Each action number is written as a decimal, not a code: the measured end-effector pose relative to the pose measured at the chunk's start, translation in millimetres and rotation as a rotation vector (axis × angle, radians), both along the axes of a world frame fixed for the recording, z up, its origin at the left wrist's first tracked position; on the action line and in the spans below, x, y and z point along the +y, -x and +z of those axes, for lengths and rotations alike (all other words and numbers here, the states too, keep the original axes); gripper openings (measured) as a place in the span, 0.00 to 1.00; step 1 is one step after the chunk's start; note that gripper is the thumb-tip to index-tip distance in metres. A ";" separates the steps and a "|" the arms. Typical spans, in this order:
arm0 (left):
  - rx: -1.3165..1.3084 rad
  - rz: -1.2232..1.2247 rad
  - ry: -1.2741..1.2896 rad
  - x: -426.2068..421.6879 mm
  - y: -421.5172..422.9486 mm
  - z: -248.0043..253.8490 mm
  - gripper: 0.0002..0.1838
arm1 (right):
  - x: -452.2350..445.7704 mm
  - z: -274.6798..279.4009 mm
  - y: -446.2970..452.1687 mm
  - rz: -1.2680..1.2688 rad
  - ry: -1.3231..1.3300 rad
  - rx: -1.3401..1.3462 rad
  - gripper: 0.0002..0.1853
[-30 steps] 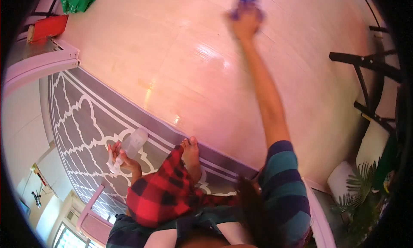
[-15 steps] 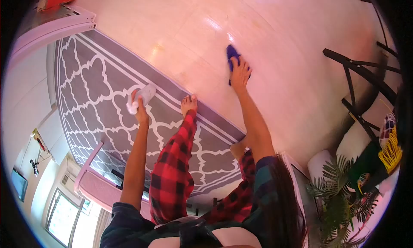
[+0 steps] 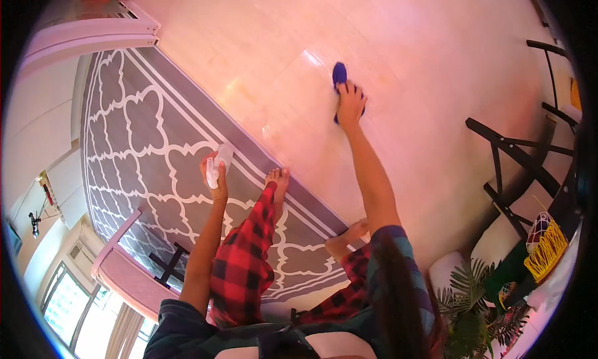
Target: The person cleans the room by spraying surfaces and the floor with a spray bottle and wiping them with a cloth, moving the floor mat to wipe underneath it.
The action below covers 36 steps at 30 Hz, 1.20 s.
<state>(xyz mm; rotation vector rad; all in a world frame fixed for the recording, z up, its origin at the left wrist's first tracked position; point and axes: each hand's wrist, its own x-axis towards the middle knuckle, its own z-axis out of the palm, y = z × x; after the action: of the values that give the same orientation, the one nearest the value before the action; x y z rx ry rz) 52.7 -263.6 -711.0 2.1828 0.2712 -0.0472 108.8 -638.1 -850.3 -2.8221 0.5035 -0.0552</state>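
My right hand (image 3: pixel 351 105) is pressed over a folded dark blue cloth (image 3: pixel 339 75) on the pale, glossy floor (image 3: pixel 411 53). The cloth sticks out past my fingertips and on both sides of the hand. In my left hand (image 3: pixel 218 178) is a whitish, see-through spray bottle (image 3: pixel 223 154), held above the grey patterned mat (image 3: pixel 143 166). My fingers wrap around the bottle, and its white head (image 3: pixel 213 172) points toward my body. My bare left foot (image 3: pixel 278 179) is near the mat's edge.
Black folding-frame legs (image 3: pixel 511 147) stand at the right. Lower right are a leafy plant (image 3: pixel 470 290) and a yellow net-like item (image 3: pixel 546 256). A pink-topped piece of furniture (image 3: pixel 134 275) is at the lower left, and a pale frame (image 3: pixel 93 38) at the upper left.
My left hand has shifted right and toward me, turning the bottle. My right hand and the cloth have moved slightly right. The whole view has also shifted.
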 end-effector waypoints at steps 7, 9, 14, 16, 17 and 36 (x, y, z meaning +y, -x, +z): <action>0.010 0.034 -0.039 3.4 -1.2 6.5 0.19 | -27.0 -0.2 -76.8 -0.066 0.079 -0.088 0.16; 0.032 0.053 -0.019 2.9 -2.3 4.1 0.19 | -10.7 2.9 -24.6 -0.034 0.061 -0.013 0.15; 0.001 0.054 -0.020 5.5 -2.7 -3.1 0.18 | -60.2 -40.8 10.4 -0.232 -0.476 -0.305 0.18; -0.029 0.044 -0.007 2.6 -2.7 2.2 0.18 | -64.1 -8.8 -19.7 -0.551 -0.238 -0.193 0.25; -0.016 0.035 -0.049 2.9 -5.5 7.0 0.18 | -57.9 -19.6 -38.8 -0.522 -0.095 -0.228 0.27; 0.162 0.106 -0.121 54.1 51.4 91.5 0.17 | -105.4 64.2 159.1 -0.513 -0.323 0.947 0.20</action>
<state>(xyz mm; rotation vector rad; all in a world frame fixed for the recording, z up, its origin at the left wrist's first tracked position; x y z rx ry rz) 1.3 -209.5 -619.5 2.2844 0.4926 -0.1514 -50.3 -743.5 -786.0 -2.1745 1.2661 1.1708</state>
